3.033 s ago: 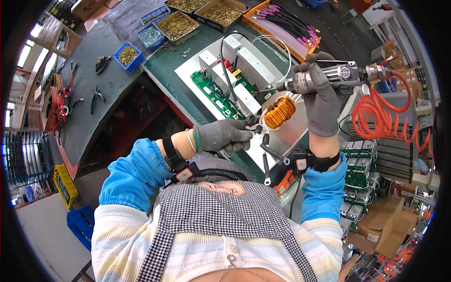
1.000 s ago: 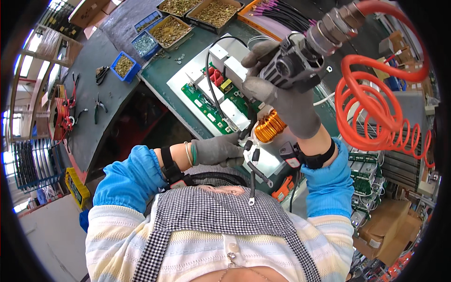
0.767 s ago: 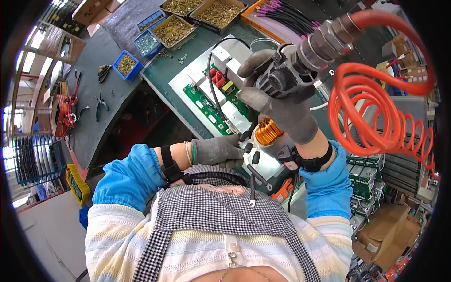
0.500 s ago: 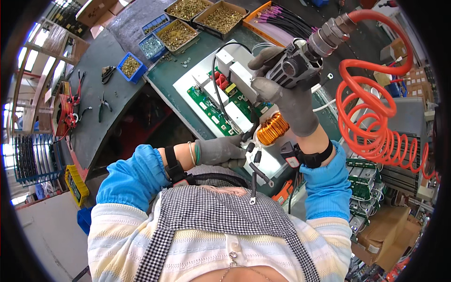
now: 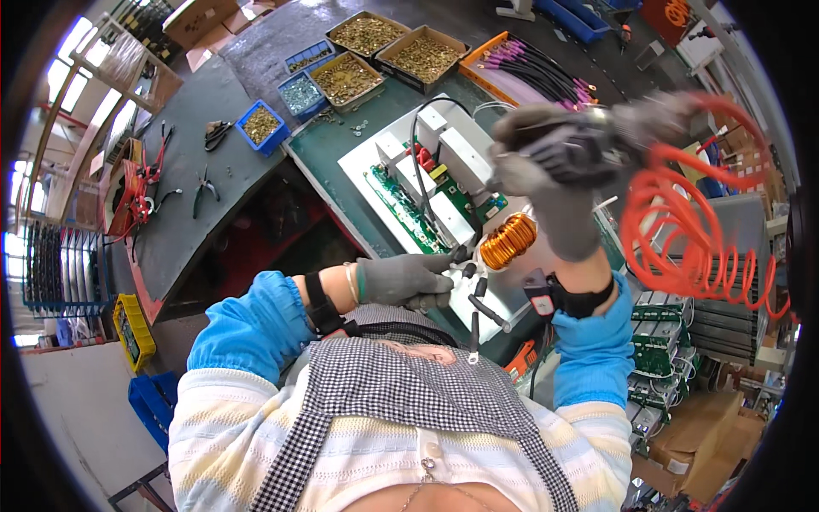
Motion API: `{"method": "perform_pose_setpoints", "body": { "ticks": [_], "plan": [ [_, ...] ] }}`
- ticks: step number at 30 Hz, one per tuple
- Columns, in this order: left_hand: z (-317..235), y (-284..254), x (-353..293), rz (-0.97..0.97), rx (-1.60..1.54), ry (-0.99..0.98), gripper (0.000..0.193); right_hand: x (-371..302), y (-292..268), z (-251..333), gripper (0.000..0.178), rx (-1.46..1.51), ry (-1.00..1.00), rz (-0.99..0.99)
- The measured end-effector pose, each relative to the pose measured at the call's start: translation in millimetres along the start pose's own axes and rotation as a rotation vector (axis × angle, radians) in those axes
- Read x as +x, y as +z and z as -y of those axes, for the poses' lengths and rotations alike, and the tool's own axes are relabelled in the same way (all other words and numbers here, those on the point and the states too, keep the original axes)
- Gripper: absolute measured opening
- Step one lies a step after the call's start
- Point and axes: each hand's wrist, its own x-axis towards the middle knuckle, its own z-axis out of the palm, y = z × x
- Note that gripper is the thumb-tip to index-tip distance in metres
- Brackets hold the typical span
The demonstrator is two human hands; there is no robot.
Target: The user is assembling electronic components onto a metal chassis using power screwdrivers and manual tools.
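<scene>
My gloved right hand is wrapped round a dark pneumatic wrench, smeared by motion, above the right of a circuit board assembly. A red coiled air hose trails from the tool. Below it, a copper-wound coil sits on the white base plate beside the green circuit board with its white blocks. My gloved left hand is closed at the near edge of the plate, its fingertips on a black cable lead. Lugged black leads hang toward my apron. The exact grip is partly hidden.
Trays of brass fasteners and blue bins stand at the far side. An orange tray of black cables lies far right. Pliers rest on the left bench. Stacked circuit boards and a cardboard box are at right.
My right hand and the wrench have moved slightly right and down, now blurred, the hose shifting with them. My left hand stays at the leads. The whole view has shifted a little.
</scene>
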Motion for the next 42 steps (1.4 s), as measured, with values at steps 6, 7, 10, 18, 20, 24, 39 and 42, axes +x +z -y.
{"method": "perform_pose_setpoints", "body": {
  "ticks": [6,7,10,18,20,24,39,42],
  "plan": [
    [-28.6,-16.8,-56.2,-0.131,0.707,0.432,0.046,-34.2,-19.5,73.2,0.038,0.290,-0.365,-0.066],
    [-34.0,-13.4,-59.6,-0.167,0.072,0.384,0.045,-39.4,-25.8,64.9,0.038,0.299,-0.429,-0.059],
    [-30.8,-16.4,-57.7,-0.112,-0.538,0.319,0.041,-66.2,-11.8,56.4,0.041,0.380,-0.326,-0.208],
    [-31.2,-3.5,-52.3,-0.124,-0.258,0.388,0.030,-84.6,14.7,41.7,0.038,0.520,-0.248,-0.228],
    [-28.9,-3.5,-51.6,-0.132,-0.428,0.412,0.030,-86.7,17.8,41.7,0.038,0.523,-0.267,-0.236],
    [-33.3,-1.2,-48.8,-0.104,-0.543,0.429,0.029,-90.6,28.8,39.4,0.039,0.488,-0.292,-0.306],
    [-35.5,17.6,-36.5,-0.300,-0.375,0.462,0.025,-99.9,41.7,44.0,0.032,0.500,-0.278,-0.466],
    [-36.0,20.5,-33.9,-0.372,-0.268,0.461,0.027,-97.2,41.4,48.3,0.030,0.477,-0.252,-0.575]
  ]
}}
